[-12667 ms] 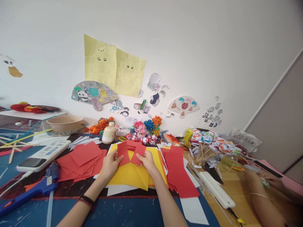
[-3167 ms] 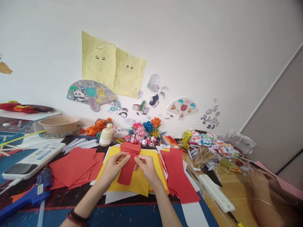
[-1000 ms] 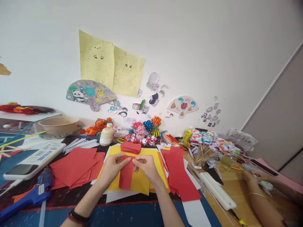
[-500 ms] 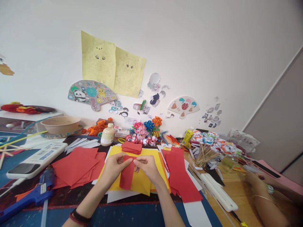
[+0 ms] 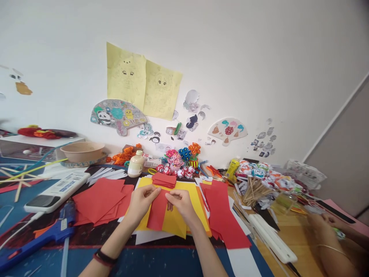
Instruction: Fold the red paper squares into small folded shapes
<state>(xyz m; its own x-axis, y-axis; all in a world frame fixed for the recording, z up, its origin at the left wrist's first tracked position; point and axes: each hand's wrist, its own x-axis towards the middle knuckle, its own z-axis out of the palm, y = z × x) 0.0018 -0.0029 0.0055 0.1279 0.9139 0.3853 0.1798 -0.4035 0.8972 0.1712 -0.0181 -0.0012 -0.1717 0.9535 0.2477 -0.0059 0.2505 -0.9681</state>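
A small red paper (image 5: 157,214) is held upright by its top edge in front of me. My left hand (image 5: 145,201) pinches the upper left corner between thumb and fingers. At the upper right corner, the thumb and fingers of my right hand (image 5: 181,203) are closed on the same paper. Under it lie yellow sheets (image 5: 188,192), with white paper edges showing beneath. A small stack of folded red papers (image 5: 164,179) rests just beyond my hands. To the left is a pile of red squares (image 5: 99,200); to the right are longer red sheets (image 5: 226,215).
A blue glue gun (image 5: 57,229) and a white power strip (image 5: 59,190) lie at left. Behind stand a glue bottle (image 5: 136,165) and small flower crafts (image 5: 184,154). Wooden sticks (image 5: 255,188) and another white strip (image 5: 272,238) are right, near another person's arm (image 5: 328,238).
The view has swung slightly left, so everything appears farther right. My thumbs are a little farther apart along the red paper's top edge. The other person's hand is blurred in both frames.
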